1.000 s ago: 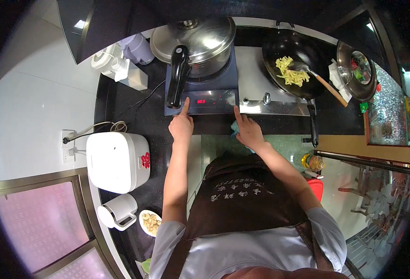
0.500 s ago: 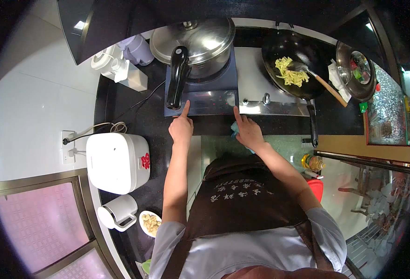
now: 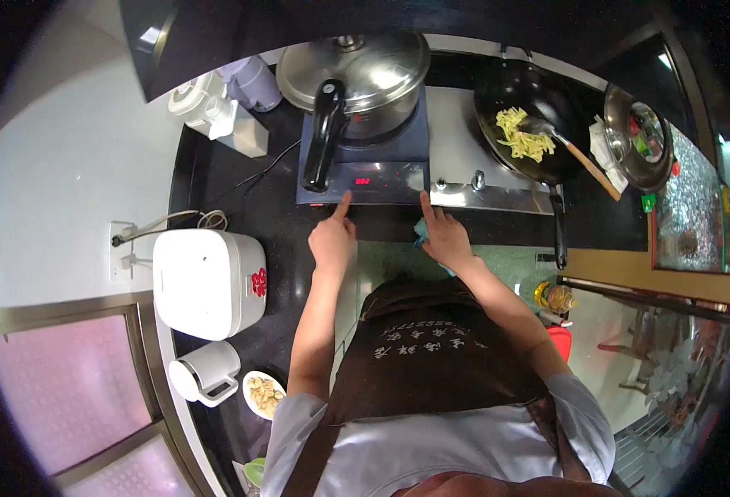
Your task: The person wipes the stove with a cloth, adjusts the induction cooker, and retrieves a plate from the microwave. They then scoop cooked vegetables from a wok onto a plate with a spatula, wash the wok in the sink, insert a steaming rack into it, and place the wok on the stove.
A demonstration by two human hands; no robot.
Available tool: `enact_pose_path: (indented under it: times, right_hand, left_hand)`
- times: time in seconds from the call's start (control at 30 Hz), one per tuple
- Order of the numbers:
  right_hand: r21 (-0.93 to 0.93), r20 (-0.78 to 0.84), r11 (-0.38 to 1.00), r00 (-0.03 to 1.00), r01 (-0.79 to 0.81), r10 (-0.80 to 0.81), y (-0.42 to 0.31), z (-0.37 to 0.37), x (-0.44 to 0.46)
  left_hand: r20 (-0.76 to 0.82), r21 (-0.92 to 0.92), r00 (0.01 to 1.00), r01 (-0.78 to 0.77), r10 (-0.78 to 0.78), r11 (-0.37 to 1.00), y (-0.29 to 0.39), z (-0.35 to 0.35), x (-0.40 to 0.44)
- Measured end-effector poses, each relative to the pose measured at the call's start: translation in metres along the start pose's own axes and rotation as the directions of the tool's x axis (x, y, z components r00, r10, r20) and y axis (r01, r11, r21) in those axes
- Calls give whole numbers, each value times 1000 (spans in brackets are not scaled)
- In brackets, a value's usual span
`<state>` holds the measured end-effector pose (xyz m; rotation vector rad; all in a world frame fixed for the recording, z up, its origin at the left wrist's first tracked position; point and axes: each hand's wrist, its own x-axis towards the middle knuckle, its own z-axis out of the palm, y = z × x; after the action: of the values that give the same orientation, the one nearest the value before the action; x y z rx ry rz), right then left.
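Note:
My left hand [image 3: 332, 241] holds nothing; its index finger points at the front edge of the induction cooker [image 3: 384, 181], with the other fingers curled. Red digits glow on the cooker's panel. With its index finger at the panel's right end, my right hand [image 3: 448, 238] has a blue-green cloth [image 3: 420, 231] bunched under its curled fingers. A pressure cooker [image 3: 356, 79] with a steel lid sits on the induction cooker, its black handle jutting toward me over the panel.
Right of the cooker, a black wok [image 3: 568, 153] on the gas stove [image 3: 456, 137] holds pale green strips and a wooden-handled spatula [image 3: 588, 170]. A white rice cooker [image 3: 203, 286], a kettle [image 3: 207, 373] and a small plate of food [image 3: 251, 405] line the left counter.
The red digits have lit up on the panel. My left hand has shifted slightly right and back, its fingertip now at the panel's front edge. My right hand stays nearly in place.

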<state>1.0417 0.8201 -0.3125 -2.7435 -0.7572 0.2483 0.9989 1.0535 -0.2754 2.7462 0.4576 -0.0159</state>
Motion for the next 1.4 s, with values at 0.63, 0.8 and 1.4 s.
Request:
enact_pose_path:
  times: [0.63,0.8,1.4]
  right_hand:
    - [11,33,995,995,95,-96,4,-3,3]
    - [24,58,996,994,91,-92,4,-8,2]
    - [-35,261,978,947,205,-189,30,-20,13]
  left_hand:
    - [-766,-641,361,-359,532,-679,132,-234,-94]
    - [-749,-652,339,-223,569,-725,142,-229,-105]
    - [-135,-354,990,-23,-27,935,98,32,-32]
